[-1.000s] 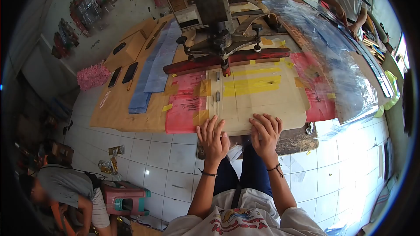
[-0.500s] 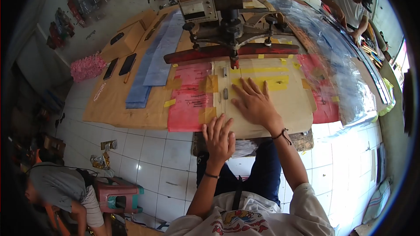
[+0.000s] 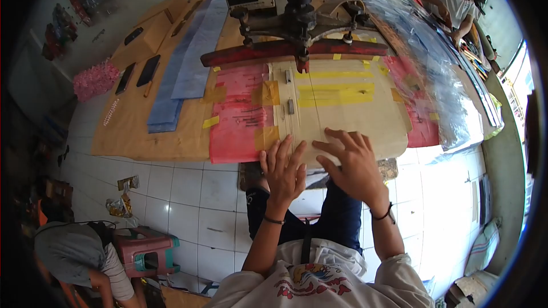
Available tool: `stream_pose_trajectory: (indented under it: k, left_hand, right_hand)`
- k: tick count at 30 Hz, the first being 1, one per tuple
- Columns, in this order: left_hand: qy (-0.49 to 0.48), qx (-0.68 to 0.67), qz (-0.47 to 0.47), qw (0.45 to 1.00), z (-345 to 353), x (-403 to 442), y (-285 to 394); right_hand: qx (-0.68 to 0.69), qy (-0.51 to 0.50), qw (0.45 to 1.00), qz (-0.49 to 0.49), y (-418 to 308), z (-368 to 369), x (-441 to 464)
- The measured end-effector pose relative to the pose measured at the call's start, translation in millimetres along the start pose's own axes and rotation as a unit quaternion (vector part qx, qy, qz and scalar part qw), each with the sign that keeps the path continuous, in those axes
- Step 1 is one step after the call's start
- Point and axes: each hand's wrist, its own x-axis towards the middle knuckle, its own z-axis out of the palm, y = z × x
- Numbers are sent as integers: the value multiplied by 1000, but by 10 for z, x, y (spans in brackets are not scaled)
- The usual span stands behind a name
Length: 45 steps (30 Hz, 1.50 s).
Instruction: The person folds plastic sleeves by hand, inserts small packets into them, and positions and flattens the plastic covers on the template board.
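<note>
My left hand (image 3: pixel 282 172) rests with spread fingers at the front edge of a beige board (image 3: pixel 365 128), near a strip of brown tape (image 3: pixel 266 136). My right hand (image 3: pixel 355 166) is just to its right, fingers apart, over the same front edge; whether it touches the board is unclear. Neither hand holds anything. Yellow tape (image 3: pixel 337 94) crosses the board, and two small metal pieces, one of them a grey block (image 3: pixel 290 106), sit along its left side. A thin dark line runs front to back between them and the tape.
Above the board's back hangs a press head (image 3: pixel 302 28) with a long red bar (image 3: pixel 251 54). Red sheeting (image 3: pixel 237 114) flanks the board. Blue strips (image 3: pixel 182 80) and phones (image 3: pixel 148 71) lie left; clear plastic (image 3: pixel 434 85) lies right. Two other people work nearby.
My right hand has drawn back from the yellow tape to the board's front edge. My left hand stays near that edge. The view has shifted slightly.
</note>
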Motion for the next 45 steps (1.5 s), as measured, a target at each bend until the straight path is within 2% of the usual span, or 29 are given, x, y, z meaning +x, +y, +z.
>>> stream_pose_trajectory:
  k: [2,5,8,11,14,17,18,21,23,25,27,28,31,32,35,38,43,45]
  left_hand:
    - [6,15,6,1000,20,0,-13]
    - [-5,1,10,1000,-12,7,-12]
    - [-10,-17,16,1000,-39,12,-27]
    - [-14,-34,13,999,-53,7,-37]
    - [-21,-23,7,999,-65,28,-3]
    - [-32,-12,6,999,-84,31,10]
    - [-35,-7,6,999,-104,51,22]
    - [-22,-5,9,1000,-240,165,131]
    - [-17,-76,-34,996,-410,359,195]
    - [-40,-169,-67,983,-569,585,245]
    - [-85,-284,-84,951,-663,905,298]
    - [-117,-371,-92,916,-729,1059,379]
    - [-165,-488,-150,844,-665,1214,482]
    - [-145,-480,-134,855,-675,1266,542]
    - [-140,-492,-123,851,-695,1344,655]
    - [-129,-504,-115,846,-659,1386,762]
    - [-130,-503,-128,845,-669,1422,967]
    - [-124,-491,-124,853,-645,1457,1049]
  right_hand:
    - [35,-36,999,-6,186,-24,55]
    - [13,23,999,37,465,46,419]
    - [-41,95,995,-7,744,296,775]
    - [-13,-42,998,47,723,229,958]
    - [30,-125,990,54,793,148,1106]
    - [19,-37,999,-8,1011,323,1026]
    - [83,-41,996,18,980,293,1006]
    - [264,-43,960,80,850,129,902]
    - [371,-43,921,107,696,-33,768]
    - [382,-37,920,77,555,-158,676]
    - [399,-30,914,62,447,-282,607]
    - [412,-26,909,60,398,-340,582]
    - [436,0,899,42,394,-442,537]
    - [442,12,896,35,407,-475,516]
    - [598,66,796,61,307,-534,366]
    - [663,82,741,73,285,-524,179]
    - [666,115,736,38,402,-497,-37]
    - [645,125,754,24,458,-507,-96]
